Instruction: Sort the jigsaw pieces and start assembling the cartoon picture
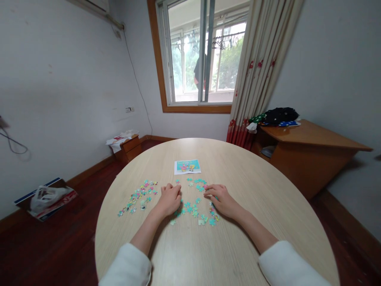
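Note:
Jigsaw pieces in turquoise, pink and yellow lie loose on a round wooden table (202, 254). My left hand (171, 199) rests among them with its fingers curled in; whatever it may hold is hidden. Stretched out and slightly bent, the fingers of my right hand (219, 198) touch the right end of a short joined strip of turquoise pieces (200, 181). Between and below the hands lie several turquoise pieces (189, 207). A mixed-colour heap of pieces (139, 194) spreads to the left. Beyond the hands sits a reference picture (187, 167) with a pink and a yellow cartoon figure.
At the right wall stands a wooden desk (312, 139) with dark clothes (281, 116) on it. A small wooden cabinet (131, 149) is at the back left. A plastic bag (49, 196) lies on the floor at left. Behind the window, a person (197, 73) is partly visible.

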Motion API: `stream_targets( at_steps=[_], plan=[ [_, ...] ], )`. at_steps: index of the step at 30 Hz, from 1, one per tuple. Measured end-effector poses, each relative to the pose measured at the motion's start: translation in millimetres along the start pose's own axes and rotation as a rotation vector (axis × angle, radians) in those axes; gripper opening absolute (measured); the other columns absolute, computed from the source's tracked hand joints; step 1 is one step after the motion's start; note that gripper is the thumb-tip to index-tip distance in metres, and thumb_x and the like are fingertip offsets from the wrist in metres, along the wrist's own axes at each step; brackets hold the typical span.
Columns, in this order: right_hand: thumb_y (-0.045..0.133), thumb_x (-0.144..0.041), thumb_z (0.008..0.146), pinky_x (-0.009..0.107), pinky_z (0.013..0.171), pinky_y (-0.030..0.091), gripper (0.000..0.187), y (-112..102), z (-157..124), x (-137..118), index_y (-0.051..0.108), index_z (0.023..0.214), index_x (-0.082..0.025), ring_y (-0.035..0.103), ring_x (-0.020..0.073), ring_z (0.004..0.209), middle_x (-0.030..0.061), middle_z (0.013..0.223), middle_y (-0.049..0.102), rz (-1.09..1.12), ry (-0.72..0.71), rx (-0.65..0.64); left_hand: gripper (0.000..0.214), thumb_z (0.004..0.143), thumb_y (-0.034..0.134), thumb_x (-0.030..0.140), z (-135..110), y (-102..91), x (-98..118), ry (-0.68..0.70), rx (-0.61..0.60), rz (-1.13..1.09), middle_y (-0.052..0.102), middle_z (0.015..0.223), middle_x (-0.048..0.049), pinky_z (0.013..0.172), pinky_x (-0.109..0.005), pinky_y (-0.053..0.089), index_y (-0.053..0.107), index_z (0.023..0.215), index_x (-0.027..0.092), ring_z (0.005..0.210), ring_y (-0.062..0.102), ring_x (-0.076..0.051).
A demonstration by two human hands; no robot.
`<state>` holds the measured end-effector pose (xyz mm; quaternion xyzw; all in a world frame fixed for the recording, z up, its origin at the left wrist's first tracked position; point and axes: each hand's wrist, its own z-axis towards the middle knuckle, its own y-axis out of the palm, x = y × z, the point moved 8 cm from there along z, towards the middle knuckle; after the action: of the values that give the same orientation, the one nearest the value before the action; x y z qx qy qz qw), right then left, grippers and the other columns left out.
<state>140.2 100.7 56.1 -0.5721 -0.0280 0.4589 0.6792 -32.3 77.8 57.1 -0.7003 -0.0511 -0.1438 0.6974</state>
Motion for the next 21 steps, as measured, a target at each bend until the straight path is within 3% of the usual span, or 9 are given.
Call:
stream_targets(
  at_steps=[4, 6, 9, 11, 17, 21],
  plan=[
    [0.040, -0.010, 0.080, 0.044, 0.096, 0.031, 0.031, 0.2, 0.1, -0.6, 0.068, 0.088, -0.019, 0.054, 0.0199, 0.107, 0.0089, 0.108, 0.064, 0.009, 0.016, -0.012, 0.018, 0.078, 0.034, 0.014, -5.8, -1.0, 4.0, 0.032, -0.008, 0.022, 0.062, 0.089, -0.0086, 0.082, -0.037, 0.030, 0.051, 0.080, 0.018, 0.095, 0.046, -0.024],
    [0.040, -0.010, 0.080, 0.044, 0.096, 0.031, 0.031, 0.6, 0.3, -1.2, 0.068, 0.088, -0.019, 0.054, 0.0199, 0.107, 0.0087, 0.107, 0.064, 0.011, 0.019, -0.018, 0.019, 0.077, 0.034, 0.014, -4.5, -1.4, 2.7, 0.039, 0.021, 0.022, 0.061, 0.105, -0.0092, 0.083, -0.038, 0.030, 0.052, 0.082, 0.018, 0.098, 0.046, -0.024],
    [0.039, -0.010, 0.079, 0.044, 0.095, 0.032, 0.032, 1.5, 0.6, -1.4, 0.068, 0.087, -0.019, 0.054, 0.0200, 0.107, 0.0085, 0.106, 0.064, 0.009, 0.021, -0.026, 0.021, 0.079, 0.033, 0.015, 2.1, -0.9, -4.4, 0.017, 0.063, 0.029, 0.046, 0.134, -0.0073, 0.084, -0.040, 0.029, 0.052, 0.084, 0.018, 0.104, 0.043, -0.025],
    [0.038, -0.010, 0.079, 0.044, 0.095, 0.032, 0.032, 2.2, 0.7, -1.7, 0.068, 0.086, -0.019, 0.054, 0.0203, 0.106, 0.0086, 0.106, 0.064, 0.010, 0.016, -0.031, 0.021, 0.079, 0.032, 0.016, 6.2, 0.5, -8.9, -0.005, 0.060, 0.035, 0.043, 0.138, -0.0065, 0.085, -0.041, 0.029, 0.053, 0.082, 0.018, 0.106, 0.043, -0.026],
    [0.039, -0.010, 0.080, 0.044, 0.094, 0.032, 0.031, 2.2, 0.5, -1.4, 0.068, 0.086, -0.019, 0.055, 0.0207, 0.105, 0.0090, 0.105, 0.065, 0.009, 0.015, -0.020, 0.025, 0.079, 0.034, 0.016, 2.4, -1.1, 2.8, 0.034, 0.021, 0.032, 0.064, 0.098, -0.0091, 0.082, -0.039, 0.029, 0.056, 0.091, 0.018, 0.096, 0.045, -0.026],
    [0.040, -0.009, 0.079, 0.044, 0.094, 0.032, 0.030, 2.9, 0.7, 0.3, 0.068, 0.086, -0.019, 0.055, 0.0206, 0.105, 0.0086, 0.104, 0.065, 0.011, 0.006, -0.003, 0.027, 0.080, 0.034, 0.017, -2.5, -0.2, 16.3, 0.094, -0.001, 0.058, 0.065, 0.096, -0.0088, 0.083, -0.038, 0.029, 0.057, 0.094, 0.017, 0.096, 0.046, -0.025]
  ],
)
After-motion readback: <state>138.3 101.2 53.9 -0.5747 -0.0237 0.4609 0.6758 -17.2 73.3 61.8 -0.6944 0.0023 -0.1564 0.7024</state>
